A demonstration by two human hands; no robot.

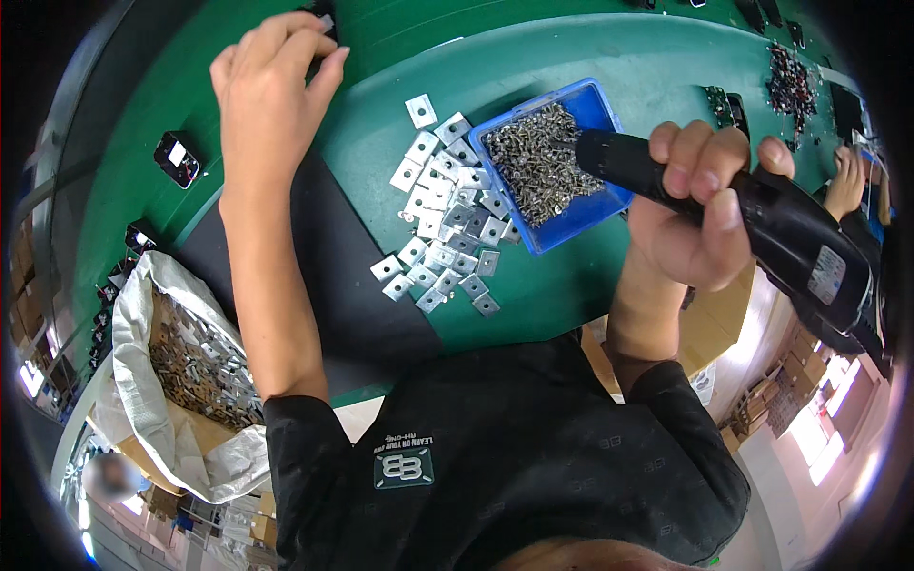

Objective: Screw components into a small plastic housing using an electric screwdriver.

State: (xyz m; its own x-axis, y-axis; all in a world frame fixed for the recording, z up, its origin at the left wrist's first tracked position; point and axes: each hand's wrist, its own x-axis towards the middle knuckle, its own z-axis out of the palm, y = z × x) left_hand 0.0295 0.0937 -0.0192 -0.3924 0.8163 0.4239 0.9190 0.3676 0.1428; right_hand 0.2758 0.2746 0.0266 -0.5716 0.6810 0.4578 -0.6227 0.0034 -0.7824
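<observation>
My right hand [700,205] is wrapped round a black electric screwdriver [800,243]. The driver's nose points left, over the screws [538,162] heaped in a blue plastic bin [533,238]; its bit tip is hard to make out. At the far left my left hand [271,90] is closed, thumb and fingers bent round a small black part [322,17] with a shiny patch. My fingers hide most of that part. Between my arms lies a loose pile of square silver metal plates [447,209], each with a hole, left of the bin.
A black mat [333,257] covers part of the green table [562,290]. At lower left stands a white sack [138,371] of metal pieces. Black units [177,159] line the left side. Another person's hand [845,183] shows at far right, near small dark parts [790,81].
</observation>
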